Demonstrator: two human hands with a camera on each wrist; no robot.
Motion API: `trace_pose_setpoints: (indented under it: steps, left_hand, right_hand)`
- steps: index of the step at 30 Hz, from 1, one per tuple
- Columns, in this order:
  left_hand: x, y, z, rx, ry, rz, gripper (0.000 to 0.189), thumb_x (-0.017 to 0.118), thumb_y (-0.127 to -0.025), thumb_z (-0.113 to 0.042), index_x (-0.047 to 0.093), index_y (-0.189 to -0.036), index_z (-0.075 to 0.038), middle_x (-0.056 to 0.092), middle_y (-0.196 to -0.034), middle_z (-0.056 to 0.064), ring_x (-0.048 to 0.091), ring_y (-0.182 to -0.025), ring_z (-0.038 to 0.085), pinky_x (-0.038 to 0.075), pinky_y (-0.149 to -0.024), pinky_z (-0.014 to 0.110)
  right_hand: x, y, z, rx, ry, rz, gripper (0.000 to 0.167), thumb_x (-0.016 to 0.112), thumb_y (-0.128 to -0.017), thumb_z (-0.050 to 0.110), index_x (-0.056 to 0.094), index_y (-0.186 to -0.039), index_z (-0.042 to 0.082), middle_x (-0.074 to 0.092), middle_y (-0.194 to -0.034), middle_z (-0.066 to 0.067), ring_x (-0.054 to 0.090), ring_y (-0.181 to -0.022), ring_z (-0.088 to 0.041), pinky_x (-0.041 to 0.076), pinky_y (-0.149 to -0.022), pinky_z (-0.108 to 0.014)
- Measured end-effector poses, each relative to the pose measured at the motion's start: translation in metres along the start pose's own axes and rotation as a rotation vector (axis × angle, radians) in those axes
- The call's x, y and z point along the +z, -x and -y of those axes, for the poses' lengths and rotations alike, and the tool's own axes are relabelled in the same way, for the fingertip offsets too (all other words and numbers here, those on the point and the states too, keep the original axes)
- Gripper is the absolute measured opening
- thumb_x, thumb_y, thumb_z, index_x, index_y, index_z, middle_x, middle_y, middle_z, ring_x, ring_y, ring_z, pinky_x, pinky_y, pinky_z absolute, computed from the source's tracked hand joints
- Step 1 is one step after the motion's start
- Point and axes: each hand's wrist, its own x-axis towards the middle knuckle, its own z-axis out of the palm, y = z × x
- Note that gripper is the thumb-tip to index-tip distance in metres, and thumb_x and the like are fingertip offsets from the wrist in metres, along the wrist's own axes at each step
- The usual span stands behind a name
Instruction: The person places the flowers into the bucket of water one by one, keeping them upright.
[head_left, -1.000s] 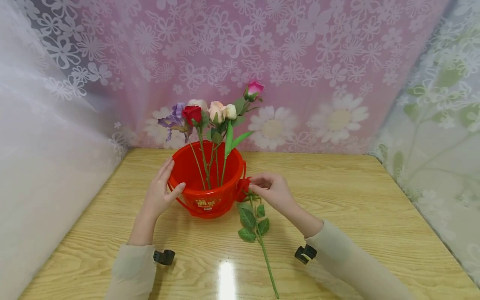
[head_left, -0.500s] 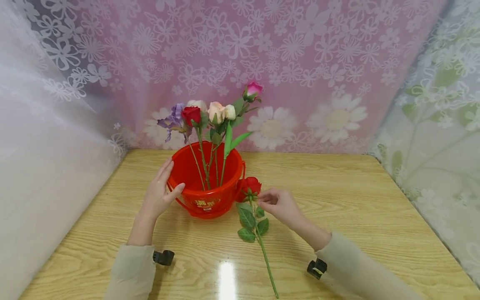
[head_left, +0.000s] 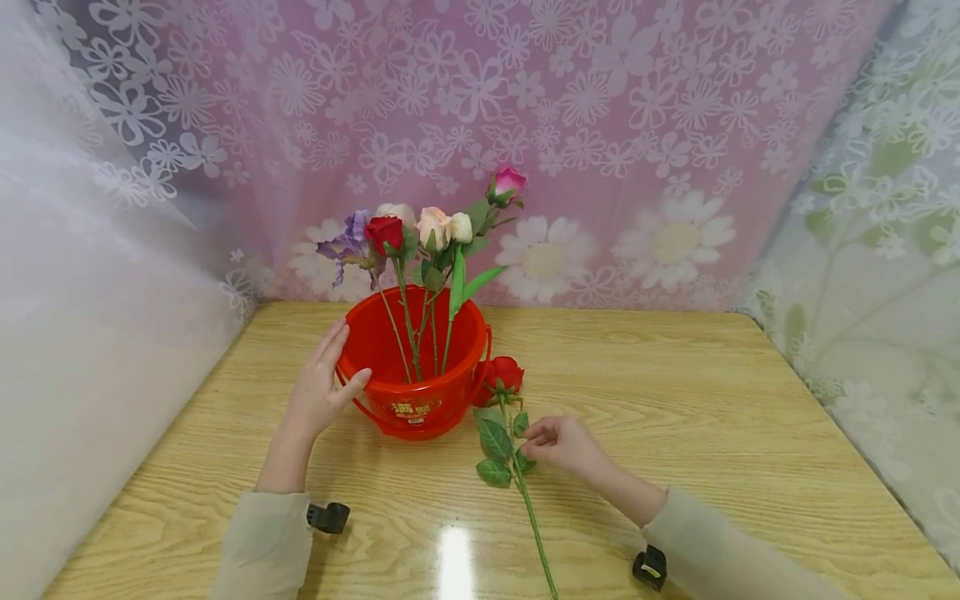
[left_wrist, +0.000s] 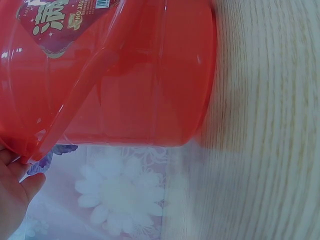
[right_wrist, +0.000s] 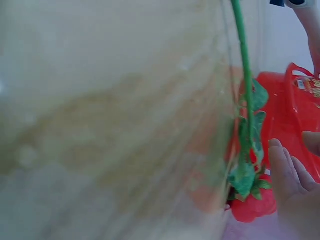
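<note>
A red plastic bucket [head_left: 450,398] stands on the wooden table, holding several artificial flowers. My left hand [head_left: 317,387] rests against its left rim, fingers fairly straight and thumb spread toward the front. The left wrist view shows this hand [left_wrist: 15,192] at the rim beside the handle. A red artificial rose [head_left: 503,375] lies on the table right of the bucket, its stem [head_left: 534,525] pointing toward me. My right hand [head_left: 566,448] is beside the rose's leaves [head_left: 495,440], fingertips overlapping them. In the right wrist view the right hand [right_wrist: 295,185] has extended fingers, with the thumb apart.
Inside the bucket are a purple iris [head_left: 351,243], a red rose [head_left: 386,235], a pink rose [head_left: 507,185] and pale blooms [head_left: 434,227], leaning several ways. Floral curtains [head_left: 637,100] close off the back and sides of the table [head_left: 712,400].
My right hand has moved from the red rose's head down along its stem to the leaves, uncovering the bloom. The rose, the bucket and my left hand stay in place.
</note>
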Motion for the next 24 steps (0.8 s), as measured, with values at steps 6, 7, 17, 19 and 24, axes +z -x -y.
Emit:
trace_pose_setpoints:
  steps: [6, 7, 17, 19, 24]
  left_hand:
    - [0.001, 0.000, 0.001, -0.003, 0.001, 0.000, 0.070, 0.055, -0.083, -0.037, 0.032, -0.134, 0.006, 0.027, -0.141, 0.015, 0.026, -0.126, 0.033, 0.029, -0.095, 0.053]
    - [0.001, 0.000, 0.001, -0.005, 0.002, 0.001, 0.070, 0.055, -0.083, -0.037, 0.032, -0.134, 0.006, 0.027, -0.141, 0.015, 0.026, -0.126, 0.033, 0.029, -0.095, 0.053]
    - [0.001, 0.000, 0.002, 0.009, -0.001, -0.008, 0.070, 0.054, -0.083, -0.038, 0.033, -0.133, 0.006, 0.028, -0.140, 0.015, 0.027, -0.126, 0.033, 0.028, -0.095, 0.054]
    - [0.001, 0.000, 0.001, 0.014, -0.002, -0.011, 0.070, 0.054, -0.083, -0.038, 0.033, -0.133, 0.006, 0.028, -0.140, 0.016, 0.027, -0.126, 0.033, 0.028, -0.095, 0.054]
    - [0.001, 0.000, 0.002, 0.016, -0.005, -0.012, 0.070, 0.054, -0.083, -0.039, 0.033, -0.133, 0.006, 0.028, -0.140, 0.016, 0.027, -0.126, 0.033, 0.027, -0.096, 0.053]
  right_hand:
    - [0.005, 0.005, -0.006, 0.059, -0.026, 0.049, 0.020, 0.066, -0.075, 0.007, 0.063, -0.088, -0.007, 0.060, -0.072, -0.003, 0.056, -0.064, -0.013, 0.048, -0.054, -0.025]
    - [0.006, 0.005, -0.007, 0.069, -0.036, 0.059, 0.020, 0.066, -0.075, 0.007, 0.063, -0.089, -0.008, 0.060, -0.071, -0.004, 0.056, -0.063, -0.013, 0.048, -0.054, -0.026]
    - [0.012, 0.007, -0.015, 0.127, -0.069, 0.119, 0.023, 0.065, -0.074, 0.006, 0.061, -0.091, -0.010, 0.061, -0.071, -0.006, 0.060, -0.063, -0.016, 0.052, -0.055, -0.030]
    - [0.013, 0.007, -0.015, 0.133, -0.087, 0.131, 0.023, 0.065, -0.074, 0.005, 0.060, -0.090, -0.011, 0.062, -0.070, -0.007, 0.061, -0.064, -0.017, 0.052, -0.055, -0.030]
    - [0.014, 0.008, -0.013, 0.120, -0.079, 0.148, 0.021, 0.066, -0.074, 0.004, 0.060, -0.087, -0.011, 0.063, -0.068, -0.009, 0.062, -0.061, -0.020, 0.052, -0.054, -0.030]
